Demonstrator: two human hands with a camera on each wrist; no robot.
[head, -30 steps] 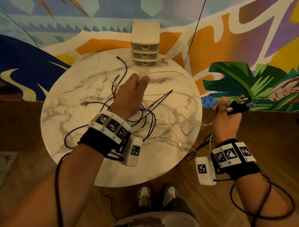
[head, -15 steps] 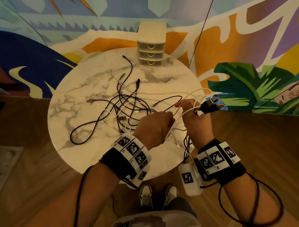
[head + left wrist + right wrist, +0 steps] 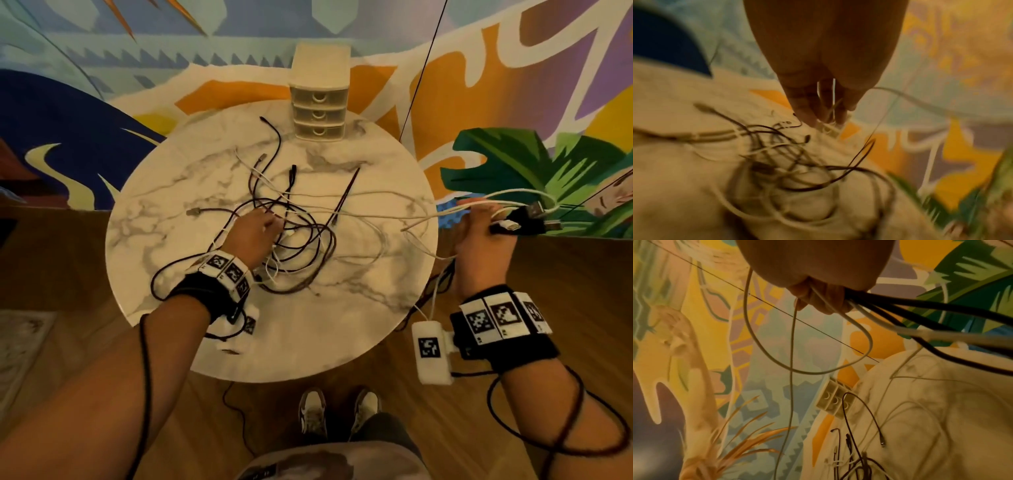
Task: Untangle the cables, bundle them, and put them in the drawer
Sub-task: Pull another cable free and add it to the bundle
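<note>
A tangle of black and white cables [image 3: 301, 246] [image 3: 797, 170] [image 3: 855, 467] lies in the middle of the round marble table [image 3: 164, 246]. My left hand [image 3: 269, 222] [image 3: 824, 116] reaches down into the tangle, fingers drawn together on a thin white cable; the wrist picture is blurred. My right hand [image 3: 486, 219] [image 3: 822, 301] hovers beyond the table's right edge and grips a bunch of black and white cable ends [image 3: 520, 222] [image 3: 900, 308]. White strands [image 3: 376, 216] stretch from it back to the tangle. The small three-drawer unit [image 3: 320, 102] [image 3: 834, 399] stands at the table's far edge, all drawers closed.
Some cable [image 3: 435, 291] hangs off the table's right edge toward the wooden floor [image 3: 565, 274]. My shoes [image 3: 339, 411] are close to the table's near edge. A painted wall [image 3: 102, 68] rises behind the table, with a thin black line [image 3: 421, 68] running down it.
My left hand has left the right hand's side and moved left, down onto the tangle. My right hand has swung right past the table edge, drawing the white strands out.
</note>
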